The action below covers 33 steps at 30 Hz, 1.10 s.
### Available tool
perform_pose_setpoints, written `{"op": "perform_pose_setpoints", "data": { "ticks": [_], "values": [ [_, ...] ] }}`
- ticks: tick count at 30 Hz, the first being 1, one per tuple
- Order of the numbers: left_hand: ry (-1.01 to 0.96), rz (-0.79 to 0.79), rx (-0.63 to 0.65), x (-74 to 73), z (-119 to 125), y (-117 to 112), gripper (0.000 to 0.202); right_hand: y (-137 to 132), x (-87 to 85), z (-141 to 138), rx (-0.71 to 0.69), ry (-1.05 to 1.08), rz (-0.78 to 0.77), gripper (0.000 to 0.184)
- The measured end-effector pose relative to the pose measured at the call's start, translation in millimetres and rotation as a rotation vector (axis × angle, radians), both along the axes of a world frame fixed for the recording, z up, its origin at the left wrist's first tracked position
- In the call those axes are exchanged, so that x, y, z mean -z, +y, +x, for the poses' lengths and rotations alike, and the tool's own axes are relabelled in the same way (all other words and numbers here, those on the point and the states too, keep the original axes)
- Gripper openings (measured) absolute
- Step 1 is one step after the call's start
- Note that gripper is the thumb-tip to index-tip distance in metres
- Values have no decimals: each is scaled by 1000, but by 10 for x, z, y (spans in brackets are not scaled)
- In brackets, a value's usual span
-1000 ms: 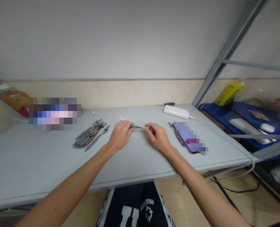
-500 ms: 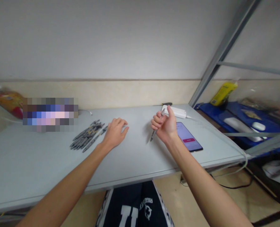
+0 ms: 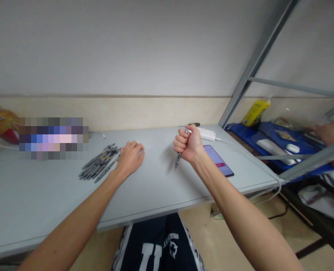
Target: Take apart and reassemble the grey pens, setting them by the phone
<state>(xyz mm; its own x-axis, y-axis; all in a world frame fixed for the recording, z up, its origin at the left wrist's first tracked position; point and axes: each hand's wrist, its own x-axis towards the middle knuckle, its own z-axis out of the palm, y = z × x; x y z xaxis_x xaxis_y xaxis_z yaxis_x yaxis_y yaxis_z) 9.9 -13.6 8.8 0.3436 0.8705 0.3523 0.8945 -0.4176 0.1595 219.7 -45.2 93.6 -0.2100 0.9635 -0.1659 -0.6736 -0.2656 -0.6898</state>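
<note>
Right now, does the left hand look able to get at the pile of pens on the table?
Probably yes: the left hand rests on the table just beside the pile of pens, with nothing between them. The right hand grips a separate pen.

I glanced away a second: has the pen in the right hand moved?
Yes. The pen went from level between both hands to upright, tip down, in the right hand, nearer the phone.
</note>
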Motion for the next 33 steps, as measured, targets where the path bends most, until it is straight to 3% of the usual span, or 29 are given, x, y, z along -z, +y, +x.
{"op": "perform_pose_setpoints", "data": {
  "ticks": [4, 10, 33],
  "values": [
    [24, -20, -28, -5, -10, 6, 19, -5, -17, 0, -34, -12, -1, 51],
    [49, -34, -42, -2, -20, 11, 20, -32, -48, -33, -54, -31, -18, 43],
    [188, 5, -113, -7, -52, 6, 24, 14, 26, 7, -20, -51, -55, 45]
  ]
}}
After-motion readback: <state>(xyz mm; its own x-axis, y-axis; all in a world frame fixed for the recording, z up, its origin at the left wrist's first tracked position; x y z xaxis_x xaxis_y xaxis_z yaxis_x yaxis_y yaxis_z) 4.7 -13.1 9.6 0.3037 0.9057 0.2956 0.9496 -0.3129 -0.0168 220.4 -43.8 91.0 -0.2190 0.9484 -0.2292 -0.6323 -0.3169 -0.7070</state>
